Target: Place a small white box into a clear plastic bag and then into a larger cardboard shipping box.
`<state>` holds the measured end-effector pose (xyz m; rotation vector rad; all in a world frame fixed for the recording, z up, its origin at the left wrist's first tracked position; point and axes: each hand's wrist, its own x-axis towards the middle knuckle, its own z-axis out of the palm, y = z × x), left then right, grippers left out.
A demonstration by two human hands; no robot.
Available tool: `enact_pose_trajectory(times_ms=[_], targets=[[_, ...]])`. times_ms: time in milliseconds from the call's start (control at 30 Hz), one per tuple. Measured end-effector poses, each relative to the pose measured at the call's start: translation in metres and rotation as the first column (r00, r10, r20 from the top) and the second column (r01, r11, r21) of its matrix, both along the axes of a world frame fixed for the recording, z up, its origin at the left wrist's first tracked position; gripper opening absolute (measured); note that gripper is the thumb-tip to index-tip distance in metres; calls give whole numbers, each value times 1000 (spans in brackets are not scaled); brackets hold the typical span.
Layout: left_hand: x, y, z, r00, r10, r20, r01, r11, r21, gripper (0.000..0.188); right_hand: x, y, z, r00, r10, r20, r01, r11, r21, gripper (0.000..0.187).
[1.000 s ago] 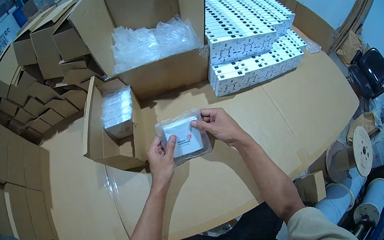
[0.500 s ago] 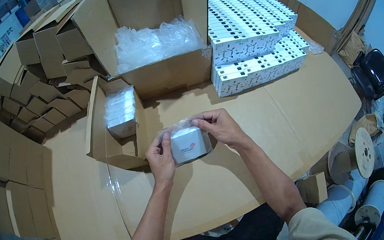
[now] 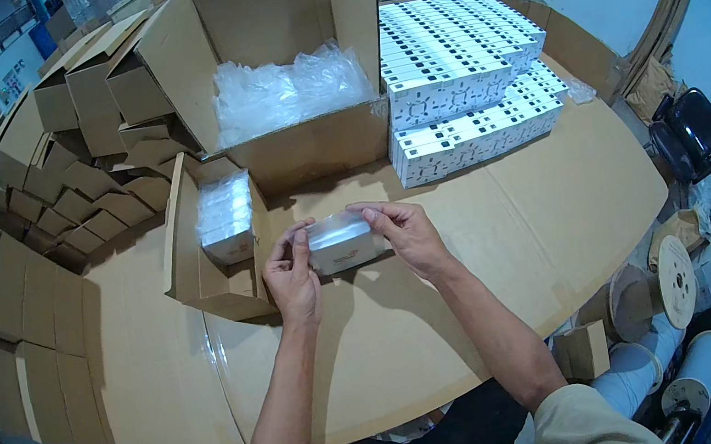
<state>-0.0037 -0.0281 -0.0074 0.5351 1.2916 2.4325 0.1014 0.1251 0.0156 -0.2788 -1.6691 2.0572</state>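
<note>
Between both hands is a small white box point(image 3: 346, 244) wrapped in a clear plastic bag, held above the table. My left hand point(image 3: 291, 274) grips its left end, thumb on the near side. My right hand point(image 3: 406, 237) pinches the bag at the upper right corner. Just left of them stands an open brown carton point(image 3: 182, 259), with several wrapped white boxes point(image 3: 225, 213) lined up at its far end. Behind it, a larger open carton point(image 3: 316, 146) holds a heap of clear plastic bags point(image 3: 293, 90).
Stacked white printed boxes point(image 3: 455, 85) stand at the back right. Folded-open brown cartons point(image 3: 98, 95) pile up at the back left, more point(image 3: 30, 339) at the left edge. Cardboard covers the table point(image 3: 562, 236). Cable reels point(image 3: 663, 285) and a black chair point(image 3: 686, 137) are off its right side.
The wrapped box has tipped, so its top edge now shows more and its front less. Both hands have turned with it, still gripping either end.
</note>
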Motion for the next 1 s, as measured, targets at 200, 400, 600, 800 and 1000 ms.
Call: enact_pose_trajectory(times_ms=[200, 400, 600, 800, 1000], targets=[[4, 5, 4, 993, -68, -93, 53, 987, -153, 29, 3, 2, 1, 997, 58, 46, -61, 996, 69, 41], [-6, -8, 1, 971, -209, -112, 164, 932, -322, 18, 9, 15, 2, 979, 146, 144, -175, 960, 216, 27], [-10, -5, -11, 975, -172, -141, 136, 963, -231, 13, 6, 12, -3, 991, 74, 107, -90, 984, 155, 12], [-7, 6, -18, 1000, -8, -2, 7, 982, -190, 14, -8, 3, -21, 992, -119, 36, 111, 979, 172, 12], [-8, 12, -20, 1000, 20, 14, -18, 988, -154, 19, -16, -20, -14, 959, -252, -129, 252, 968, -15, 29]])
